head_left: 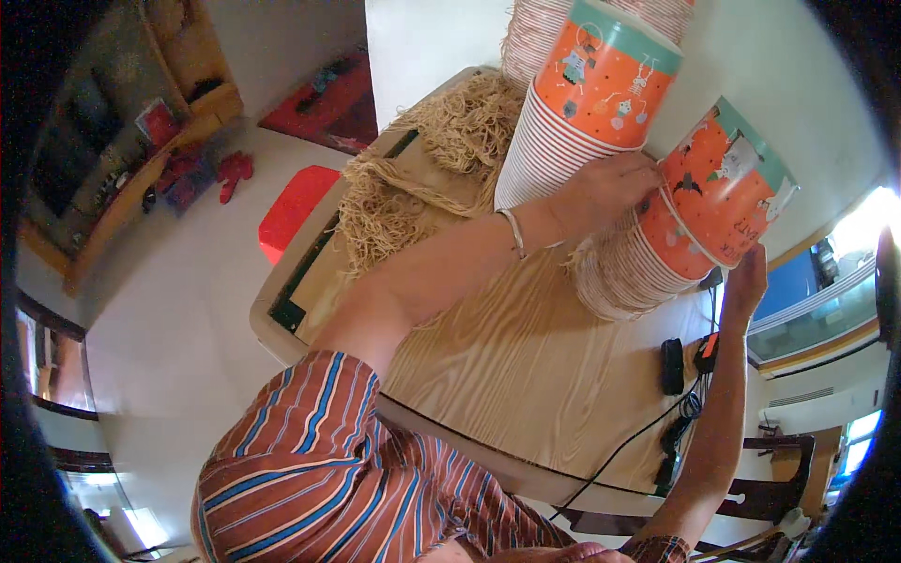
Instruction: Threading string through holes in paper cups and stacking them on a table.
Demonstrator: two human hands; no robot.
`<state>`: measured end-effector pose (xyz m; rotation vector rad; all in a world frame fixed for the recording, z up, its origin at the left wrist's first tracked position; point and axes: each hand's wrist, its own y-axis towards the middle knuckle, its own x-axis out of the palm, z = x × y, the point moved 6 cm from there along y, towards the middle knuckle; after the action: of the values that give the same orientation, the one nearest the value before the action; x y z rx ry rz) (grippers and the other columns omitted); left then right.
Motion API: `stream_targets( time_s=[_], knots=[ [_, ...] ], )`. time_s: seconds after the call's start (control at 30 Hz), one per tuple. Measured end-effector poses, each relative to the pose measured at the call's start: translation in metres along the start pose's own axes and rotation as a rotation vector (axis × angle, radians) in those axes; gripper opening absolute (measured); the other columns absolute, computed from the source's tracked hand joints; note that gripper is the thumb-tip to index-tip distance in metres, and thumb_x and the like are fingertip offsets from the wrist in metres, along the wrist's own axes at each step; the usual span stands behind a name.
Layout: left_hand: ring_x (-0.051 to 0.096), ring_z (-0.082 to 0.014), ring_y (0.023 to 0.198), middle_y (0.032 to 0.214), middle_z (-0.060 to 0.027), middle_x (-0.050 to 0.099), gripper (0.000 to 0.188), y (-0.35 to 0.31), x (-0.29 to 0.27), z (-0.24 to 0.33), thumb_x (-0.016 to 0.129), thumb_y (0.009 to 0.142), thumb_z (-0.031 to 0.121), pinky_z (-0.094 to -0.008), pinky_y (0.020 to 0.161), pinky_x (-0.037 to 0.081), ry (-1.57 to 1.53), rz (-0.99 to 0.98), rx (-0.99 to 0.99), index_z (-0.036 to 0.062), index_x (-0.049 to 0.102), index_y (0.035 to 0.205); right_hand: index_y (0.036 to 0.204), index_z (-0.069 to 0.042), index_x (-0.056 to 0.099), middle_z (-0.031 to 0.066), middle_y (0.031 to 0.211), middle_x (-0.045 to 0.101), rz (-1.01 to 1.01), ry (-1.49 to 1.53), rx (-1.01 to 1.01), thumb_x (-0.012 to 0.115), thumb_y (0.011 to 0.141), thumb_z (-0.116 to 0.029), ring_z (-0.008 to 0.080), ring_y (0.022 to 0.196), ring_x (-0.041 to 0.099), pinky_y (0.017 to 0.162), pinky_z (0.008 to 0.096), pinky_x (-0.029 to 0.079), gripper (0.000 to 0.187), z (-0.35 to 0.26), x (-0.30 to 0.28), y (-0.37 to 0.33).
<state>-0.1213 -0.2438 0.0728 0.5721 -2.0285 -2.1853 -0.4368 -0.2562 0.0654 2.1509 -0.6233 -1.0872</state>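
An orange paper bucket [718, 183] with a green band and cartoon figures sits over a nested stack of similar paper buckets [662, 249]. My left hand [615, 188] grips this top bucket's left edge near its rim, fingertips partly hidden. At its lower right edge my right hand [746, 277] closes on it, and some of those fingers are hidden behind it. Close beside my left hand rises a taller nested stack of white-rimmed buckets [563, 131], topped by another orange bucket [610, 75] with a green band.
Beige stringy fibre bundles [469, 122] lie on the wood-grain table [497, 357]. Black adapters [672, 366] and cables rest near its right side. A red stool [296, 211] stands beyond the left edge, and a dark wooden chair [779, 479] at lower right.
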Motion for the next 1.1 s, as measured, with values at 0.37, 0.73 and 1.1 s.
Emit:
stream_targets(
  time_s=[0.37,0.73,1.1],
  knots=[
    [0.061,-0.0275,0.091,0.095,-0.0113,0.059,0.018,-0.001,0.002,0.007,0.060,0.075,0.002,-0.0343,0.078,0.054,0.087,-0.025,0.091,0.0036,0.059,0.092,0.102,-0.006,0.055,0.0130,0.091,0.064,-0.026,0.175,-0.192,0.048,0.096,-0.012,0.0230,0.079,0.060,0.071,0.0348,0.049,0.011,-0.014,0.004,0.004],
    [0.061,-0.0267,0.094,0.099,-0.0112,0.060,0.023,-0.013,0.008,0.009,0.058,0.074,0.006,-0.0347,0.083,0.053,0.138,-0.109,0.098,0.0031,0.061,0.097,0.100,-0.004,0.053,0.0124,0.083,0.060,-0.056,0.271,-0.092,0.053,0.092,-0.009,0.0168,0.072,0.053,0.065,0.0301,0.047,0.009,0.034,0.013,0.001],
    [0.061,-0.0266,0.095,0.099,-0.0114,0.060,0.022,-0.022,0.008,0.011,0.058,0.078,0.008,-0.0347,0.080,0.054,0.115,-0.141,0.140,0.0031,0.061,0.099,0.125,-0.003,0.053,0.0127,0.116,0.063,-0.132,0.485,-0.051,0.053,0.093,-0.006,0.0171,0.106,0.060,0.089,0.0321,0.048,0.032,0.032,0.021,-0.012]
  ],
)
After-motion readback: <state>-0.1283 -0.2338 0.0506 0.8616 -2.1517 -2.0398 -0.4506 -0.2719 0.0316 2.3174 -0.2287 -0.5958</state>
